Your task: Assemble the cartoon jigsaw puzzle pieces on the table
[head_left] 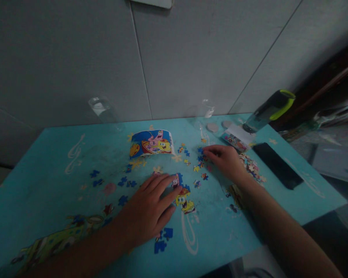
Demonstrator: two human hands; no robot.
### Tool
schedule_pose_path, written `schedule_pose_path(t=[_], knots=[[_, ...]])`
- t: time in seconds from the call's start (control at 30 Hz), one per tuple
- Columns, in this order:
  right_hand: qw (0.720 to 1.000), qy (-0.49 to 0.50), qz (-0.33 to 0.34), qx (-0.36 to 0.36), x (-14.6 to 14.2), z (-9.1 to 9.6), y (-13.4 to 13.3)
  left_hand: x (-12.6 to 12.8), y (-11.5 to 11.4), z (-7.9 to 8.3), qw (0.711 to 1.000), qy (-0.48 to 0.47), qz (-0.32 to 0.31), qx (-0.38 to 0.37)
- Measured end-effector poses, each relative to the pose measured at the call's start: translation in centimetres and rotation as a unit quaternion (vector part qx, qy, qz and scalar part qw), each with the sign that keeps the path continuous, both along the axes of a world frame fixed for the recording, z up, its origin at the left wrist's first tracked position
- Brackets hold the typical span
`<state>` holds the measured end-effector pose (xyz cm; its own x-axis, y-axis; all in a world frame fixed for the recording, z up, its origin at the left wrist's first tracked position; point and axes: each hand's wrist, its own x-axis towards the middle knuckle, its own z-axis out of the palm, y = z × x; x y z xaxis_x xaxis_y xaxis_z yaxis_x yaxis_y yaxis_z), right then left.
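- At the back L of the table [234, 239], you have a clear jar [102, 110] w/ a white patch; can't tell if that's a label or contents.
- Back R, near the wall [75, 58], a 2nd clear jar [208, 110], also w/ a white patch; two round lids [212, 127] lie near it.
- Far R, a dark bottle [261, 116] w/ a lime-green rim and strap; can't tell what's inside.
- Your L hand [150, 202] is palm down, fingers spread and slightly bent, tips at the joined puzzle section [186, 204]; it's loosely open, no pc. visibly gripped.
- That section sits just R of your L fingers, centre-front.
- Your R hand [227, 160] reaches fwd, thumb + index close together at the blue puzzle pcs. [201, 150]; can't tell if one's pinched.
- Under/beside your R forearm, a pile of loose pcs. [253, 170]; a black flat object [277, 165] lies R of it.
- Behind your L hand, the ref. picture [151, 143], slightly curled.
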<state>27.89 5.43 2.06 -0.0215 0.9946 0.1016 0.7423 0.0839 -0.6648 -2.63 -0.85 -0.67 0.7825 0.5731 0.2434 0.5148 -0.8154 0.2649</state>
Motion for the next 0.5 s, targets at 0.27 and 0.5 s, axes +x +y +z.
schedule_pose_path(t=[0.27, 0.5], knots=[[0.992, -0.081, 0.094, 0.026, 0.3, -0.3, 0.0, 0.0, -0.1, 0.0, 1.0, -0.001, 0.002, -0.002], [0.992, -0.076, 0.098, -0.006, 0.3, -0.8, 0.0, 0.1, -0.1, 0.1, 1.0, 0.0, 0.005, -0.007]])
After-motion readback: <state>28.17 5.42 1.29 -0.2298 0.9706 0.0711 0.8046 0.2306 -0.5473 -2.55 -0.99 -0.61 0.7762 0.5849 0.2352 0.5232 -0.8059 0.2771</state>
